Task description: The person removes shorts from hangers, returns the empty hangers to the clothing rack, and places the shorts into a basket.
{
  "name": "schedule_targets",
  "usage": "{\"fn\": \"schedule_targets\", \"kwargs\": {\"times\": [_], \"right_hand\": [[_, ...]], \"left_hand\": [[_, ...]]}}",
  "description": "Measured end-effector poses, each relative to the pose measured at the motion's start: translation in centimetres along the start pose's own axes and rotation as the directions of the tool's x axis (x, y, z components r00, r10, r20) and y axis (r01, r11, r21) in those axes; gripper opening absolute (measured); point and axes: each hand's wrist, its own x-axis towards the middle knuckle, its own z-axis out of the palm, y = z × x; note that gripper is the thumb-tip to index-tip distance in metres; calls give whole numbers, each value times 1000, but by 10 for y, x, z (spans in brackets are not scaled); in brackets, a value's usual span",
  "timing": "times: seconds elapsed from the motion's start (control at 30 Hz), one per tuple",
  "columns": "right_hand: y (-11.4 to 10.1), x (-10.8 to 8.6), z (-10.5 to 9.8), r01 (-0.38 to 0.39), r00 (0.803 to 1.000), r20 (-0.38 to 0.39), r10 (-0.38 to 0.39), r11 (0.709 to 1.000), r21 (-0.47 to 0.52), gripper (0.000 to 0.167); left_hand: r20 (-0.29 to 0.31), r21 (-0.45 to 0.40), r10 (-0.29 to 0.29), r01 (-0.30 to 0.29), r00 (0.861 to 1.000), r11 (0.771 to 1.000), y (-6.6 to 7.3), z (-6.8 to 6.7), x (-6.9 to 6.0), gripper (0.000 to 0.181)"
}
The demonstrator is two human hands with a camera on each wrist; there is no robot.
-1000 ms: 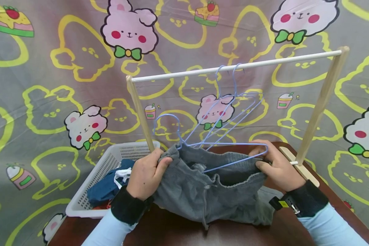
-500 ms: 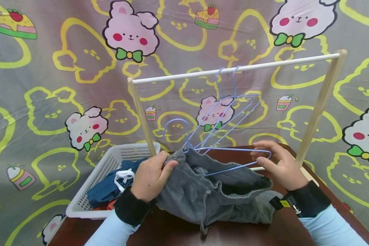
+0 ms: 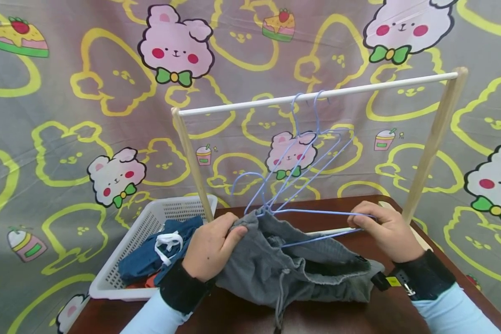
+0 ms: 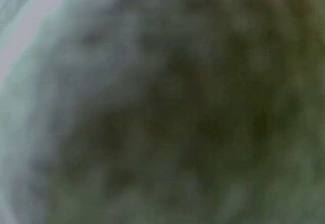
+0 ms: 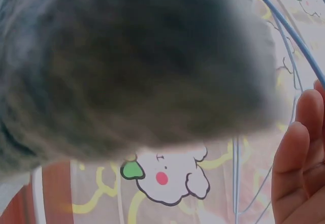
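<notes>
My left hand (image 3: pixel 210 248) grips the waistband of grey drawstring pants (image 3: pixel 260 273) at its left corner. A blue clothes hanger (image 3: pixel 313 211) has its left part inside the waistband, and its hook stands up beyond my left hand. At the hanger's right end, my right hand (image 3: pixel 386 232) pinches the wire between thumb and fingers. The right side of the waistband sags open, free of both hands. In the right wrist view the pants (image 5: pixel 142 71) blur across much of the picture, with fingers (image 5: pixel 292 153) at the right edge. The left wrist view is too blurred to read.
A white basket (image 3: pixel 121 293) at the left holds blue clothing (image 3: pixel 150 260) with a white tie, and something orange-red. Behind the pants stands a rack with a white rail (image 3: pixel 250 104) and wooden posts. Two blue hangers (image 3: pixel 294 116) hang from the rail above the brown table (image 3: pixel 229 311).
My right hand has let go of the waistband and now holds the hanger's end. That side of the pants has dropped, and the hanger has shifted right and down. My left hand keeps its grip.
</notes>
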Motion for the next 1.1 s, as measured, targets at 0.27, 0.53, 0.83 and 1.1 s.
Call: {"fn": "schedule_targets", "kwargs": {"times": [0.27,0.53,0.83,1.1], "right_hand": [[1,-10,-14,8,999,-47,0,987,161,22],[7,-11,-28,81,993,-111,-29,864,496,24],[5,-11,-42,153,976,-217,3,699,699,25],[1,-6,-51,248,958,-285,-37,613,751,25]], "left_hand": [[54,-12,0,0,999,1000,-3,2,-5,17],[92,0,-35,35,995,999,-9,3,-13,19],[121,45,-88,83,989,995,-13,7,-20,19],[211,24,-241,241,947,970,-20,13,-28,31]]}}
